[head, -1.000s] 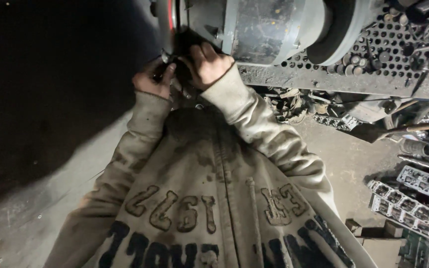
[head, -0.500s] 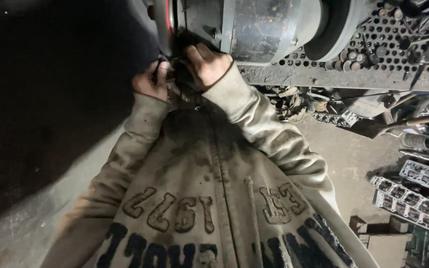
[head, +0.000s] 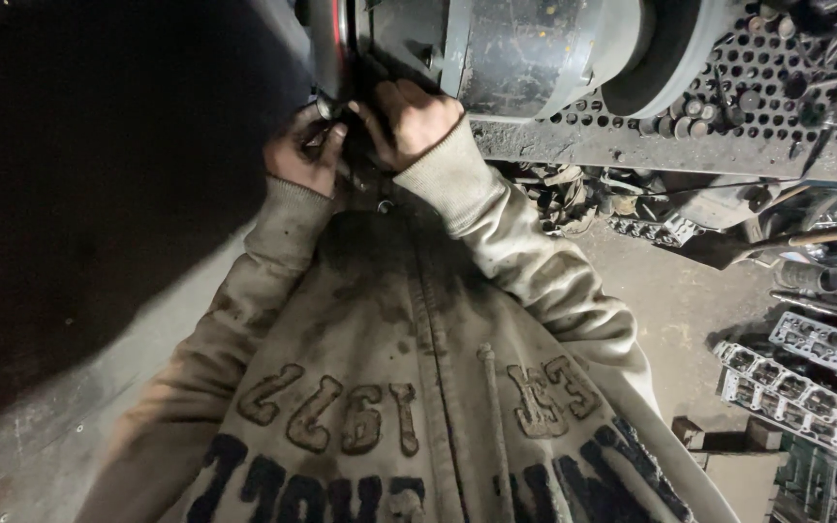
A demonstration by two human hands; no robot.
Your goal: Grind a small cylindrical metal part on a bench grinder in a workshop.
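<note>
Grey metal fills the top of the scene: a heavy machine (head: 544, 48) with a round drum-shaped body sits on a perforated steel worktop (head: 728, 97) strewn with small round parts. At the machine's left end a thin wheel with a red rim (head: 336, 48) stands on edge, and both hands meet just below it. Below that, a stained cream jacket (head: 389, 387) with dark stitched lettering takes up most of the lower half, its sleeves running up to the machine. To the right, on the dusty concrete floor (head: 690, 310), lie two long cast engine parts (head: 806, 387) with rows of openings, close together, and a clutter of scrap under the worktop's edge. The right hand (head: 409, 121) is curled with its fingers pressed against the dark area at the base of the wheel; whether it grips anything there I cannot tell. The left hand (head: 302, 155) is clenched around a small dark piece (head: 322, 136), held right by the wheel's lower edge and touching the right hand's fingertips. Everything left of the hands is deep shadow.
</note>
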